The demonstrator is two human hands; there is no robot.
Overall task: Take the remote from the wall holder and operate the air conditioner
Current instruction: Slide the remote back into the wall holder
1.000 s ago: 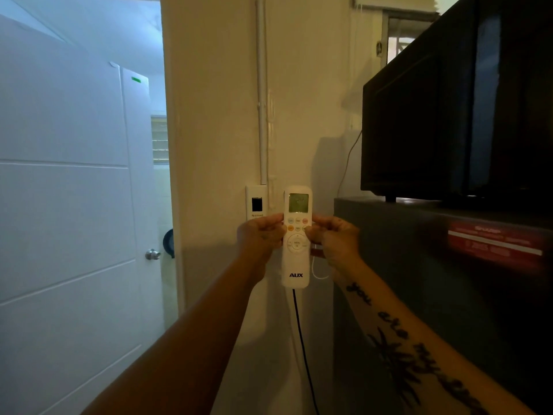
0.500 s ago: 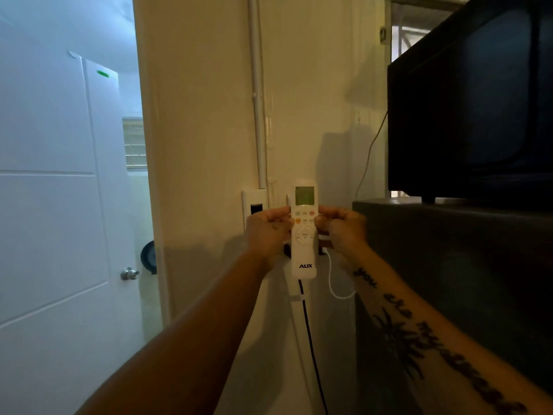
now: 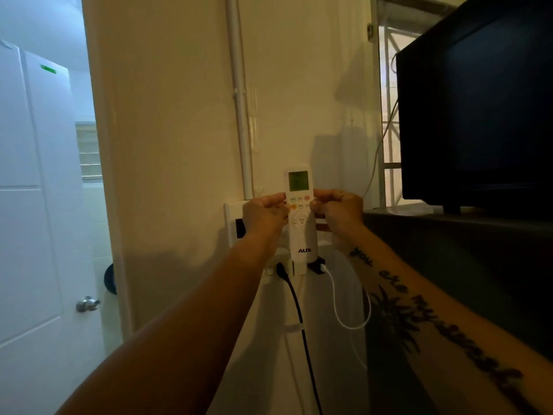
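A white remote [image 3: 300,217] with a green display and the word AUX stands upright in front of the cream wall. My left hand [image 3: 264,215] grips its left edge and my right hand [image 3: 338,211] grips its right edge, both at the height of the buttons. The remote's lower end reaches down in front of a power outlet. I cannot make out the wall holder behind the remote and my hands. No air conditioner is in view.
A white switch plate [image 3: 235,223] sits on the wall behind my left hand. A black cable [image 3: 296,304] and a white cable [image 3: 353,324] hang from the outlet. A dark cabinet [image 3: 449,265] carries a black television [image 3: 478,109] at right. A white door [image 3: 36,205] stands at left.
The view has moved closer to the wall and shifted a little right. Both hands keep hold of the remote, which sits closer to the wall outlet now.
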